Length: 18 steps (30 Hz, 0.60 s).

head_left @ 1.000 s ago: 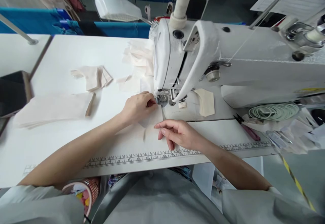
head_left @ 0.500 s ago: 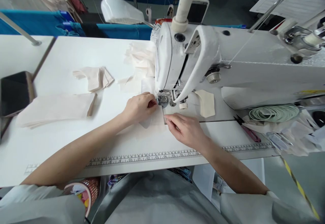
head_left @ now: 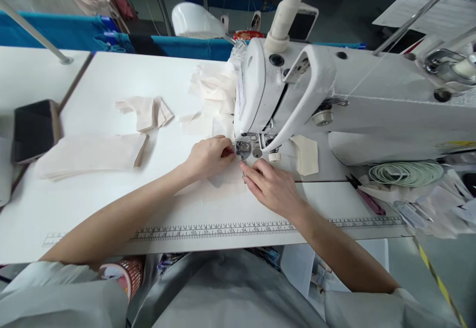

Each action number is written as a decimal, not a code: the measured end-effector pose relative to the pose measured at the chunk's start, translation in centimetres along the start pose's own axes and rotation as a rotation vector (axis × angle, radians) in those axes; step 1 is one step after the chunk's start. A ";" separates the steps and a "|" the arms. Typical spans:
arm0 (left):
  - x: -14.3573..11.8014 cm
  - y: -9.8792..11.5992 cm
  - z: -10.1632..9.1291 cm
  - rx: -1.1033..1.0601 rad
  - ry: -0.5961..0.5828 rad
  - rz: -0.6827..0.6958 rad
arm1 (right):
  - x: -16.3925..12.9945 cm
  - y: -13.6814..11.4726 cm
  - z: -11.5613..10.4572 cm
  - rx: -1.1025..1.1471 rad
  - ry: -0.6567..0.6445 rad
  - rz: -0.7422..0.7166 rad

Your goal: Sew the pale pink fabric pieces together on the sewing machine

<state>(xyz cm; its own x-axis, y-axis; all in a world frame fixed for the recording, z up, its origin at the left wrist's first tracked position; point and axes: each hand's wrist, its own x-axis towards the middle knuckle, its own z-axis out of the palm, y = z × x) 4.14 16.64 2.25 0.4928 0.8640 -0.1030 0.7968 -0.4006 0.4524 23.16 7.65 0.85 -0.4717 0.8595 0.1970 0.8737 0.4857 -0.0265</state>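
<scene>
Where the needle end of the white sewing machine (head_left: 297, 95) overhangs the tabletop (head_left: 111, 77), lies a small pale cream fabric piece (head_left: 223, 179), flat and thin, far edge pushed up to the metal presser foot (head_left: 243, 148). Left hand (head_left: 210, 157) curled over the fabric's far left part, fingers (head_left: 226, 150) bent and pinched down on the cloth right at the foot. Right hand (head_left: 273, 186) pressed flat on the near right edge, fingertips pointing toward the foot, not clenched. Looks very light, limp and easily creased; likely to slide on the smooth tabletop and to pucker if pulled from one corner, so best held by flat pressure on both sides of the seam line, close to the foot, well clear of the needle. Further left, a stack of cream panels (head_left: 91, 153), beyond it a few folded pieces (head_left: 147, 112), and a heap of finished bits (head_left: 213, 87) behind the machine head. Along the near edge, a printed ruler strip (head_left: 208, 231); at right, a coil of pale green cord (head_left: 407, 173).
</scene>
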 end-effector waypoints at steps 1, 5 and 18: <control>0.0 0.0 0.1 0.001 -0.001 -0.002 | 0.0 0.0 0.0 -0.012 0.001 -0.005; 0.2 -0.1 0.1 0.008 -0.006 0.003 | 0.2 -0.2 -0.2 -0.060 -0.040 -0.015; -5.9 1.1 0.5 0.374 0.171 0.519 | 0.5 -0.5 -0.8 -0.078 -0.106 -0.013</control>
<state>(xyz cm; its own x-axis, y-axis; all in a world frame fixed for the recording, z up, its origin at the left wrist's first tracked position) 2.26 10.90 2.87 0.8079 0.5540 0.2012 0.5535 -0.8304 0.0638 22.58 7.71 1.71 -0.4892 0.8674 0.0916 0.8722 0.4864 0.0519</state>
